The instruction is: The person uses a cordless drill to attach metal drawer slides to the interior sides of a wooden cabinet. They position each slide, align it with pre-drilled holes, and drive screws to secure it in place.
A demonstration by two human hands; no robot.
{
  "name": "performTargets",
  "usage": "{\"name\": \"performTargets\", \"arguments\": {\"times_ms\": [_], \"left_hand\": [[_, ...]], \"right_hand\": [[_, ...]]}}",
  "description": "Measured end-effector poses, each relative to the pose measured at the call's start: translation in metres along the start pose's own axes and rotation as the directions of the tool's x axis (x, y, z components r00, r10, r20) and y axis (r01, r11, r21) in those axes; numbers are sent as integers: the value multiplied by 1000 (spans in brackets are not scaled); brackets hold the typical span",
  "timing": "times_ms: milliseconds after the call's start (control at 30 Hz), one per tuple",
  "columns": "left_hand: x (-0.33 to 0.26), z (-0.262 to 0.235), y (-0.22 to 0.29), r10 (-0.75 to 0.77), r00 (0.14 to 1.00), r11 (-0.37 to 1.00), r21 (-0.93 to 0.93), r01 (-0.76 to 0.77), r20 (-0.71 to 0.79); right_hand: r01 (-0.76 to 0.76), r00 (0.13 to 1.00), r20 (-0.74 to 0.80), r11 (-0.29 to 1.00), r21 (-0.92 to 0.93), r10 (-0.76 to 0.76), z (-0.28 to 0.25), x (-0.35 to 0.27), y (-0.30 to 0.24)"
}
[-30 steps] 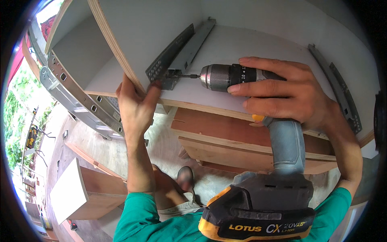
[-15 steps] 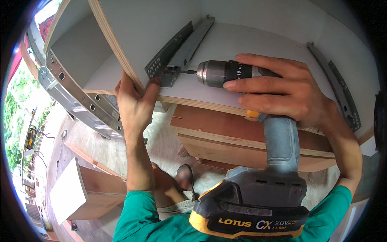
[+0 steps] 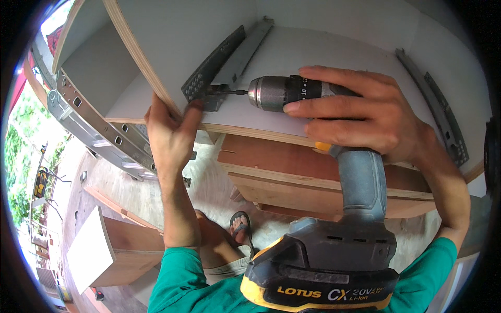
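My right hand (image 3: 360,107) is wrapped over the body of a grey, black and yellow cordless drill (image 3: 362,185), its battery toward me. The bit (image 3: 237,92) in the chuck points left at the front end of a metal drawer slide (image 3: 213,68), which is set along the cabinet's inner left panel. Whether the tip touches a screw is too dark to tell. My left hand (image 3: 172,128) grips the plywood front edge of that panel (image 3: 136,55), its thumb against the slide's front end.
A second drawer slide (image 3: 436,107) runs along the right inner wall. Below lie wooden drawer boxes (image 3: 292,177). At the left stand an aluminium ladder (image 3: 99,125) and a white-fronted box (image 3: 96,250). My sandalled foot (image 3: 240,227) is on the floor.
The view has shifted slightly, so the cabinet, drill and both hands sit a little further left. Both hands keep their holds, and the bit stays at the slide's front end.
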State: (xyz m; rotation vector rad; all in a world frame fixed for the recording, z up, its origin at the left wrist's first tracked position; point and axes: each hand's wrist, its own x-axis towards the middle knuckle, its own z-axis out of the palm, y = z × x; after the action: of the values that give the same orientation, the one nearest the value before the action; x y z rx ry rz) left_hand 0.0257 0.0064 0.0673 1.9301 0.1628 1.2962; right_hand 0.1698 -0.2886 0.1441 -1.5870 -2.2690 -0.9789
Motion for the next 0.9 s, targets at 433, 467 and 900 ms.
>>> {"name": "performTargets", "arguments": {"times_ms": [433,467,900], "left_hand": [[0,-1,-4,24,1000,1000,-18,-24,13],[-1,-1,-3,12,1000,1000,-13,-11,10],[-2,-7,-1,-84,992,996,21,82,93]], "right_hand": [[13,998,-54,1000,-4,-14,4,-1,0],[13,998,-57,1000,-2,-13,5,-1,0],[12,998,-55,1000,2,-12,6,-1,0]]}}
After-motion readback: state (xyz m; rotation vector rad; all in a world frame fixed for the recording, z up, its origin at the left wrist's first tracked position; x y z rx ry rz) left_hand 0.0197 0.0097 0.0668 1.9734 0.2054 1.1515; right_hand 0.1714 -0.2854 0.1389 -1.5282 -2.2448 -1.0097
